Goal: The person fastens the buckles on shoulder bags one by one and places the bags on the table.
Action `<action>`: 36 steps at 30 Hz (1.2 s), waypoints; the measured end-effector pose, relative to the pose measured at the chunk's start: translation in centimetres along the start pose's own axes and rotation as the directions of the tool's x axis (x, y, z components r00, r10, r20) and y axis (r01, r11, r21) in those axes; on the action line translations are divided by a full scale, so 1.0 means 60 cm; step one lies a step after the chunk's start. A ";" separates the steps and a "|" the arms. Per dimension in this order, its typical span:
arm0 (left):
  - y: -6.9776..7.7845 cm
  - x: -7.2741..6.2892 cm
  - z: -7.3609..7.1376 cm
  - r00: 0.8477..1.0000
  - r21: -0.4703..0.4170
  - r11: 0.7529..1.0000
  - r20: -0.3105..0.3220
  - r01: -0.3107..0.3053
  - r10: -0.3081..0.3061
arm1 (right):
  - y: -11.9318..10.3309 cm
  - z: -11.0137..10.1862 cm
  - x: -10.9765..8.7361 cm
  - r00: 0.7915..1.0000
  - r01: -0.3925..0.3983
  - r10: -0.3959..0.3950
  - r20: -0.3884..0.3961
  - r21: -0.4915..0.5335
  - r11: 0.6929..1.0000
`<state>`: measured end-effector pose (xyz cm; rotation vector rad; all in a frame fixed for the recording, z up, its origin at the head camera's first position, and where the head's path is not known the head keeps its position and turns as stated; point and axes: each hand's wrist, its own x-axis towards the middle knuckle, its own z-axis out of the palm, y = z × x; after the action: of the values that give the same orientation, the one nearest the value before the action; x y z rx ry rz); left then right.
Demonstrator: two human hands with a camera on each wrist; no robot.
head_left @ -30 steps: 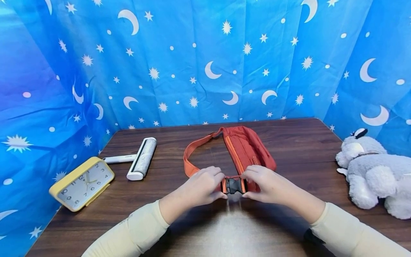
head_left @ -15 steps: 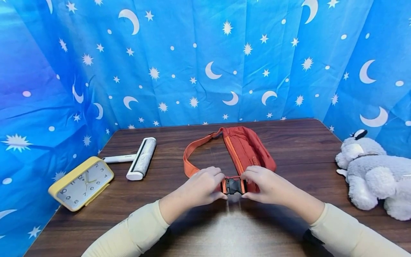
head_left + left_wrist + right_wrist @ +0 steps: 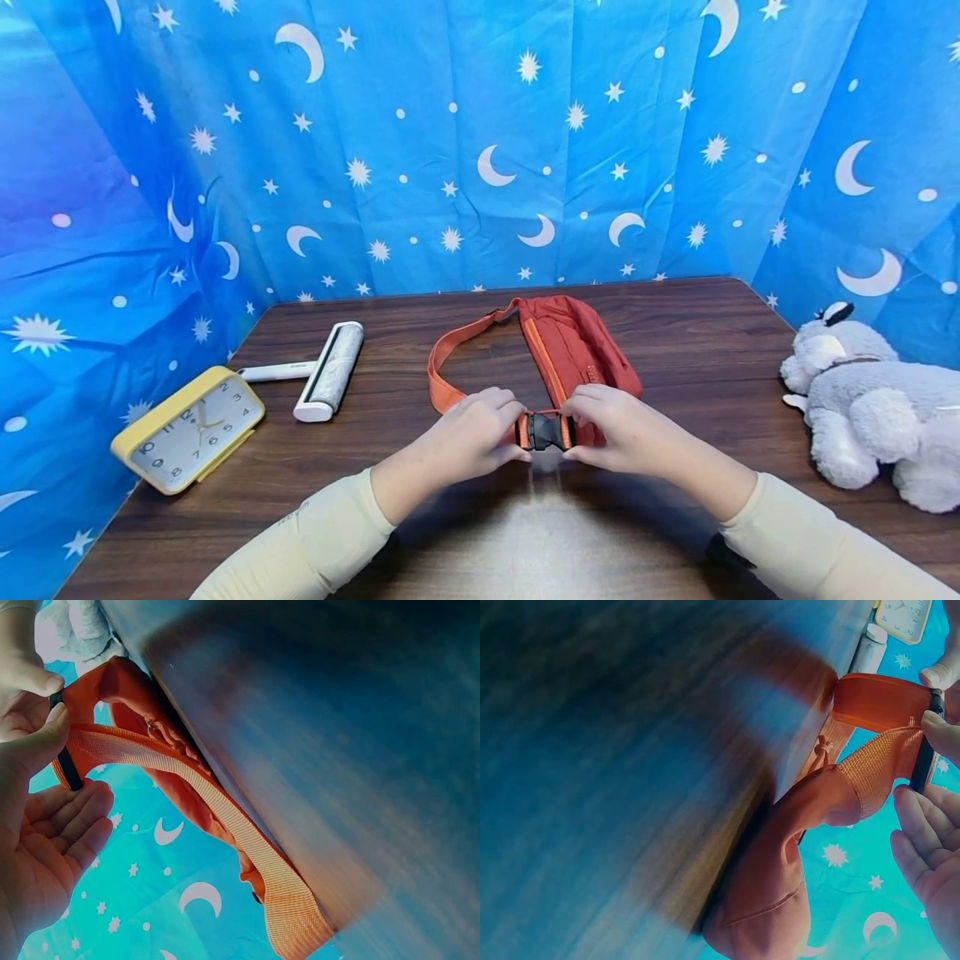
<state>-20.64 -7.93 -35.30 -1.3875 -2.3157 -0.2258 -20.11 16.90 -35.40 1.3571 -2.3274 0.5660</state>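
Observation:
A red-orange waist bag (image 3: 581,342) lies on the table, its orange strap (image 3: 453,346) looping out to the left. The black side-release buckle (image 3: 545,432) is fastened, both halves joined, and faces me at the front. My left hand (image 3: 472,433) pinches the buckle's left end between thumb and fingers. At the right end, my right hand (image 3: 626,433) pinches the other half the same way. In the left wrist view the buckle's edge (image 3: 70,766) sits between thumb and fingertips, with the webbing running away from it. The right wrist view shows the buckle (image 3: 924,761) held likewise.
A yellow alarm clock (image 3: 187,429) stands at the left edge of the wooden table (image 3: 405,542). Beside it lies a white lint roller (image 3: 330,371). A grey plush dog (image 3: 862,408) is at the right edge. A blue curtain (image 3: 420,142) with moons and stars hangs behind.
Both hands keep their hold on the buckle, and the bag stays in place. Only a very slight shift of the whole view shows.

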 end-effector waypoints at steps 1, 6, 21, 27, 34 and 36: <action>0.000 0.000 0.000 1.000 -0.003 1.000 -0.002 0.001 -0.001 | 0.000 0.000 0.000 1.000 -0.001 0.001 -0.001 0.001 1.000; 0.000 0.001 0.001 1.000 0.004 1.000 0.001 0.002 -0.002 | 0.000 0.002 0.000 1.000 -0.006 0.006 -0.005 0.002 1.000; 0.004 0.004 -0.001 0.999 0.013 1.000 0.049 -0.005 0.005 | -0.004 0.006 0.000 1.000 0.001 -0.001 -0.004 0.006 1.000; 0.004 0.003 0.000 0.999 0.023 1.000 0.048 -0.010 0.009 | -0.006 0.006 0.001 1.000 -0.011 0.011 0.007 0.001 1.000; 0.006 0.004 -0.002 0.998 0.036 0.999 0.056 -0.002 0.000 | -0.008 0.005 0.002 0.999 -0.042 0.041 0.033 0.005 0.999; 0.007 0.003 -0.003 0.998 0.037 0.999 0.063 0.003 -0.006 | -0.009 0.006 0.002 0.998 -0.045 0.045 0.036 0.006 0.999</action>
<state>-20.30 -7.66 -35.10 -1.3902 -2.3618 -0.1419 -19.76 16.38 -35.55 1.3310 -2.3917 0.5678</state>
